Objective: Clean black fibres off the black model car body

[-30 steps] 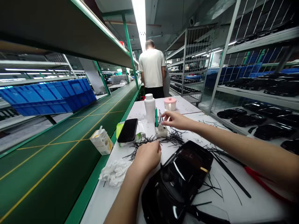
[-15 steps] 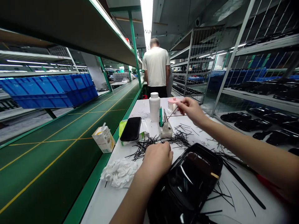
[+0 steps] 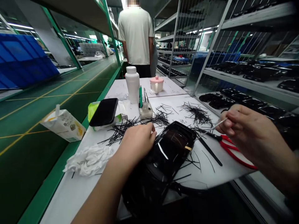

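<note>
A glossy black model car body (image 3: 167,151) lies at an angle on the white table, with a small yellowish strip (image 3: 188,148) near its right edge. My left hand (image 3: 139,140) has its fingers curled at the car body's left side, steadying it; the fingertips are partly hidden. On the right, my right hand (image 3: 243,124) pinches a thin, light metal rod-like tool (image 3: 211,128). The tool's tip points at the car body's far right edge; whether it touches I cannot tell. Red-handled scissors (image 3: 227,146) lie below the right hand.
Black thin strips (image 3: 197,113) lie in piles around the car body. Behind stand a tool holder (image 3: 146,111), a white bottle (image 3: 132,84) and a pink-lidded cup (image 3: 156,84). Left are a phone (image 3: 104,112), crumpled tissue (image 3: 90,160), a drink carton (image 3: 65,124) and a green conveyor (image 3: 58,102). A person (image 3: 136,34) stands ahead.
My right hand has come back from the tool holder to the right of the car body, bringing the thin tool. My left hand stays at the car body. The view has tilted down and shifted right.
</note>
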The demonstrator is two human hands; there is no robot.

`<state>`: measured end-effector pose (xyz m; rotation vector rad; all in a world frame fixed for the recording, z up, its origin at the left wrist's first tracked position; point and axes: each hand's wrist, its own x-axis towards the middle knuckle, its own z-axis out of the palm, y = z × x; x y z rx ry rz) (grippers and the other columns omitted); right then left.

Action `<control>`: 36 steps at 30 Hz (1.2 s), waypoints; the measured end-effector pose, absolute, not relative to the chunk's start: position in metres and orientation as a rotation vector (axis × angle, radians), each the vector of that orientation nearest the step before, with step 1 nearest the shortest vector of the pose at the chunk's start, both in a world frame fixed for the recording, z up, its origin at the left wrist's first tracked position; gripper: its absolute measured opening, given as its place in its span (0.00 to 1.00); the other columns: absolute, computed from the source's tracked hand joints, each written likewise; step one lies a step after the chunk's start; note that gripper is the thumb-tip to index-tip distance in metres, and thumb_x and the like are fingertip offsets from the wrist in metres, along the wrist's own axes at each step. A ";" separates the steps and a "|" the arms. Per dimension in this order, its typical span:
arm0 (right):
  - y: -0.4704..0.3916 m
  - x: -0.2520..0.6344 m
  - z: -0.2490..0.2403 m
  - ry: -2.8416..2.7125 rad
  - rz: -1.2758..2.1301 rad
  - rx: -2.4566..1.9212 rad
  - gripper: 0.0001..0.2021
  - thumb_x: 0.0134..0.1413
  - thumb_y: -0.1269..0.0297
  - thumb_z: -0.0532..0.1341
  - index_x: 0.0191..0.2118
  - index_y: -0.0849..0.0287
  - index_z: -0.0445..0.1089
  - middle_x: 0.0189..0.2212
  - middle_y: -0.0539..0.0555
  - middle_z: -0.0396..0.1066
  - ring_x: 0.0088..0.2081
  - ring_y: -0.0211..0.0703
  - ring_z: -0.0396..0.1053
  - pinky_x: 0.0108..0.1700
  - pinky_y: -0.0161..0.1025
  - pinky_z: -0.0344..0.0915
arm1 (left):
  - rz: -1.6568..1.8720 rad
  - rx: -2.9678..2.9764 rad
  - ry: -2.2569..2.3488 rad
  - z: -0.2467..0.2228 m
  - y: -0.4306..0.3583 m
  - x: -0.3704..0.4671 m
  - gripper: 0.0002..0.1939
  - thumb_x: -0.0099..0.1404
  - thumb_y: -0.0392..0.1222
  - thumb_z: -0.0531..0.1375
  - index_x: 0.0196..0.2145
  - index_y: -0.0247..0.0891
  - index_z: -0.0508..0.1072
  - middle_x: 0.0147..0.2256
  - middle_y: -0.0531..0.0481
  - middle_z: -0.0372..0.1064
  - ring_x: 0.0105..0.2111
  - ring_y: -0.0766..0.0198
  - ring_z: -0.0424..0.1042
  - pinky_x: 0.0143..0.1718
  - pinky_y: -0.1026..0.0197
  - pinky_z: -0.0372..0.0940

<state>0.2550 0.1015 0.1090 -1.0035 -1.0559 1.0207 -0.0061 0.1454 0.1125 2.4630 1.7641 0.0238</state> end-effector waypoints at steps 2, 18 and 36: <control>0.083 0.253 0.098 -1.068 1.022 -1.037 0.09 0.55 0.61 0.68 0.28 0.55 0.69 0.23 0.47 0.65 0.24 0.34 0.62 0.27 0.32 0.66 | 0.022 2.467 1.770 0.112 0.146 -0.005 0.12 0.69 0.43 0.49 0.40 0.43 0.72 0.37 0.48 0.78 0.38 0.48 0.76 0.35 0.53 0.64; 0.060 0.225 0.062 -1.570 0.809 -1.017 0.07 0.63 0.65 0.61 0.32 0.49 0.67 0.25 0.50 0.68 0.28 0.42 0.68 0.28 0.39 0.70 | 0.019 2.421 1.776 0.114 0.144 -0.003 0.13 0.70 0.45 0.50 0.41 0.43 0.73 0.37 0.48 0.76 0.37 0.52 0.75 0.38 0.56 0.65; 0.115 0.217 0.142 -1.556 0.551 -0.764 0.05 0.59 0.63 0.65 0.32 0.50 0.70 0.26 0.51 0.72 0.27 0.43 0.69 0.28 0.41 0.68 | 0.288 2.311 1.482 0.132 0.129 -0.016 0.18 0.70 0.54 0.54 0.50 0.41 0.72 0.49 0.45 0.74 0.50 0.51 0.73 0.51 0.52 0.66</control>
